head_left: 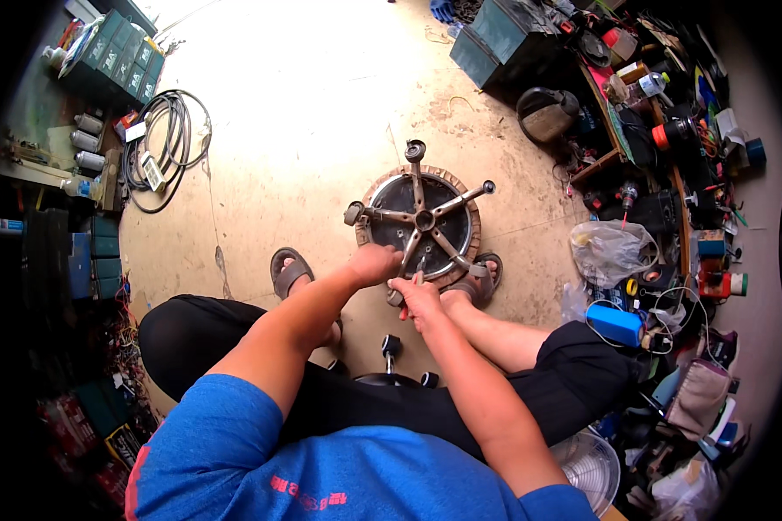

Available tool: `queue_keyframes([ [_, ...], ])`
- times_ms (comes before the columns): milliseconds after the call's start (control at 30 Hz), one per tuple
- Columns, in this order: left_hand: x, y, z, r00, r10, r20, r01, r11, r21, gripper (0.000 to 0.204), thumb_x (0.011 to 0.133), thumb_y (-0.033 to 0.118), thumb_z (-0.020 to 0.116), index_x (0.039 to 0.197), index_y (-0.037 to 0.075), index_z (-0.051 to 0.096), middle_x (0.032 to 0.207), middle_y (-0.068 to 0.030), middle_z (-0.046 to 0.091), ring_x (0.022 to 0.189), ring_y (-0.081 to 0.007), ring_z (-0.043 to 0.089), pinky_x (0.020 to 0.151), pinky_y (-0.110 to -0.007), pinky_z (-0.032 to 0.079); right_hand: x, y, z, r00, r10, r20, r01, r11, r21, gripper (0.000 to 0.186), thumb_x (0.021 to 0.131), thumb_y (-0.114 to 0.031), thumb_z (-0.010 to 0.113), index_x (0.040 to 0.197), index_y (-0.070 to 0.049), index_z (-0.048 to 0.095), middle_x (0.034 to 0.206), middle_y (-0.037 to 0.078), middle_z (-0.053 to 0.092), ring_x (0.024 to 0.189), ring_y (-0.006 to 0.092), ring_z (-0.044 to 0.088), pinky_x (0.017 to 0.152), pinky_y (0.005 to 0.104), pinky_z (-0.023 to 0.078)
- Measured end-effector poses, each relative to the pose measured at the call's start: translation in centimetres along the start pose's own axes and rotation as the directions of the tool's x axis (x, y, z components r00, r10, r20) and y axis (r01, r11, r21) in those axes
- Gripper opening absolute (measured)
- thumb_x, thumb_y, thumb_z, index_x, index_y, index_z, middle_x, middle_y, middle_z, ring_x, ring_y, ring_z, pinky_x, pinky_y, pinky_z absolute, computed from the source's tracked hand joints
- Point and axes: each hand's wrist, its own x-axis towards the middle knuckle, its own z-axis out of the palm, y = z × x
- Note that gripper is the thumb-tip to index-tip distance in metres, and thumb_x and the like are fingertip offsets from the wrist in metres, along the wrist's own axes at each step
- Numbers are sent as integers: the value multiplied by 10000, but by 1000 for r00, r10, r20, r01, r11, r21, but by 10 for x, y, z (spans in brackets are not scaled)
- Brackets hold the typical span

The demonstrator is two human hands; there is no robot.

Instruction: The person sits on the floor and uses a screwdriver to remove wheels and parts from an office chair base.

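Note:
A round stool seat [382, 233] lies upside down on the floor, its rim wrapped in brown and its underside dark. Across it sits a five-legged metal base [424, 220] with casters on its leg ends. My left hand [376, 263] is closed against the near left leg; whether its fingers wrap the leg or hold something else is hidden. At that leg's outer end, my right hand [420, 300] is closed beside the caster [395, 298]. A slim grey metal piece [420, 277] sticks up from its fingers.
Under my legs stands another caster base [391, 347]. A coiled cable [175, 152] lies at the left. To the right are a plastic bag [613, 252], a blue cylinder [615, 325] and crowded shelves. A green metal box [500, 43] stands at the far right.

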Motion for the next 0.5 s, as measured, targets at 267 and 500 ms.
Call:
queue_keyframes([
  [267,1,8,-5,993,111,29,-112,993,44,213,786,168,660,965,58,622,929,-144,626,830,-347,689,691,-451,570,-3,-3,-1,1000,-19,1,19,998,-54,285,762,-256,814,738,-58,610,653,45,615,428,146,512,345,281,380],
  [500,6,14,-16,992,-20,126,26,999,-44,172,766,156,670,871,20,687,984,-183,654,864,-366,690,774,-426,573,5,0,-5,999,-29,-25,28,998,-48,289,754,-253,821,709,-69,603,641,33,599,435,144,513,342,287,384],
])
